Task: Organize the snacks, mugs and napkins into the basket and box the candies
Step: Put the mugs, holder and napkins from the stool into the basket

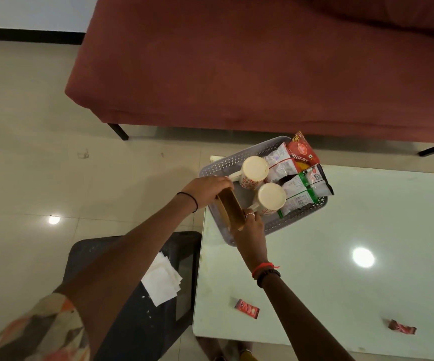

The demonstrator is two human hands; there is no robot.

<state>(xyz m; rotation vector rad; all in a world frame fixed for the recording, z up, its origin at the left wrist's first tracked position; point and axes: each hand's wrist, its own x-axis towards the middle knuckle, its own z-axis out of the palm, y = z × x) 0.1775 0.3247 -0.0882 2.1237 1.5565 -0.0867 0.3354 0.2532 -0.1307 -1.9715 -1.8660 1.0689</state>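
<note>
- The grey perforated plastic basket sits on the far left corner of the pale glossy table, at about 12 o'clock from the person
- Both hands hold an open brown wooden box, tilted, at the basket's 9 o'clock edge; whether it rests on the basket floor cannot be told
- The left hand, a thin black band on its wrist, is curled over the box's far end, fingers closed on the rim
- The right hand, with a ring on one finger and red and dark beaded bands at the wrist, grips the box's near end with fingers folded around it
- Two cream ceramic mugs with red dotted pattern lie inside the basket, just beside the box at its 3 o'clock
- Shiny snack packets in white, red, green and black fill the basket's 3 o'clock half, some poking over the rim
- A stack of white paper napkins lies on a dark plastic stool at 8 o'clock from the basket, beside the table
- Small red-wrapped candies lie loose on the table's near part, at 6 o'clock from the basket, well apart from each other
- A maroon upholstered sofa stands beyond the table at 12 o'clock
</note>
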